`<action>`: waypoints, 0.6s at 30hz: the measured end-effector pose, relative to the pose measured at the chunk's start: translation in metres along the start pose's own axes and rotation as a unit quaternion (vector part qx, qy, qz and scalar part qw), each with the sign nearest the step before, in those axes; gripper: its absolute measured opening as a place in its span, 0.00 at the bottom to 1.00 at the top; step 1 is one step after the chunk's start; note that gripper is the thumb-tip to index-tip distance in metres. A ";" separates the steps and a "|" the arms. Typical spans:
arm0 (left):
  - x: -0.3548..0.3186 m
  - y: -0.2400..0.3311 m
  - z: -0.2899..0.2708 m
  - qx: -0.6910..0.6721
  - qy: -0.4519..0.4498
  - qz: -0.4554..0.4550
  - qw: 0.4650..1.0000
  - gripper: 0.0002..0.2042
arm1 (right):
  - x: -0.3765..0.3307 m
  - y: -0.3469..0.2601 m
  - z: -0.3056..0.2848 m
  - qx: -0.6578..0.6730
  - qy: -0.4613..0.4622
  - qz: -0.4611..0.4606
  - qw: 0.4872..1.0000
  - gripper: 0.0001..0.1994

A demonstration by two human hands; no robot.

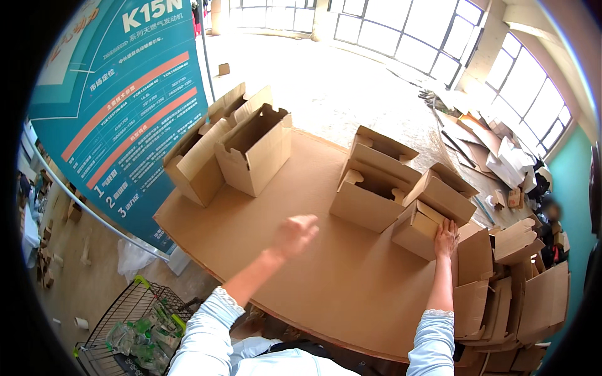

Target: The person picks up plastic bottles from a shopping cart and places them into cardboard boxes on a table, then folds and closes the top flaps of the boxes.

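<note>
While my right hand (pixel 446 238) lies flat with fingers spread against the near face of a small cardboard box (pixel 419 229), that box sits tilted at the right side of the brown cardboard-covered table (pixel 301 276), leaning against a second folded box (pixel 444 194) just behind it. It looks light and hollow to me, thin corrugated board that would flex or crease if squeezed mid-panel, so I judge the folded edges and corners to be the firmer places to take hold, with a palm under the base. I am pressing on it, not pinching it. My left hand (pixel 295 235) hovers over the bare middle of the table, loosely open, holding nothing and touching nothing. Just left of the small box stands a larger open box (pixel 370 191) with its flaps up, and well apart at the far left of the table are two more open boxes (pixel 254 150) side by side. Flat and half-folded carton blanks (pixel 501 294) stack off the table's right edge. A large teal banner (pixel 119 100) stands at the left, and a wire cart (pixel 132 326) with green packets sits below it on the floor.
</note>
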State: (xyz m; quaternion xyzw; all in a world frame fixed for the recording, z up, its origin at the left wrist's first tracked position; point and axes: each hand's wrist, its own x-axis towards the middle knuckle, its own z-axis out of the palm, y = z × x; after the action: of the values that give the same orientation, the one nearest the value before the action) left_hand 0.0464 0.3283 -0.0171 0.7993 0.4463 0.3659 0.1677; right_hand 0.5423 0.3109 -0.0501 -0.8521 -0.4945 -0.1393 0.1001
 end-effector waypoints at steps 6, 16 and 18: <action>0.017 -0.083 -0.101 0.039 0.178 -0.139 0.973 0.13 | -0.011 -0.017 -0.010 -0.022 0.003 0.007 1.000 0.23; 0.101 -0.124 -0.116 0.175 0.128 -0.098 0.971 0.19 | -0.110 -0.066 -0.062 0.080 0.053 -0.054 0.994 0.23; 0.115 -0.125 -0.121 0.204 0.018 -0.160 0.966 0.12 | -0.143 -0.080 -0.069 0.147 0.070 -0.081 0.983 0.24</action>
State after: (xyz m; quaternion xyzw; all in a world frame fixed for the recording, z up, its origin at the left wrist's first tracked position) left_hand -0.0782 0.4861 0.0404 0.7281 0.6366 0.2495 0.0495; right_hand 0.3956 0.2125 -0.0307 -0.7734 -0.5688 -0.1323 0.2466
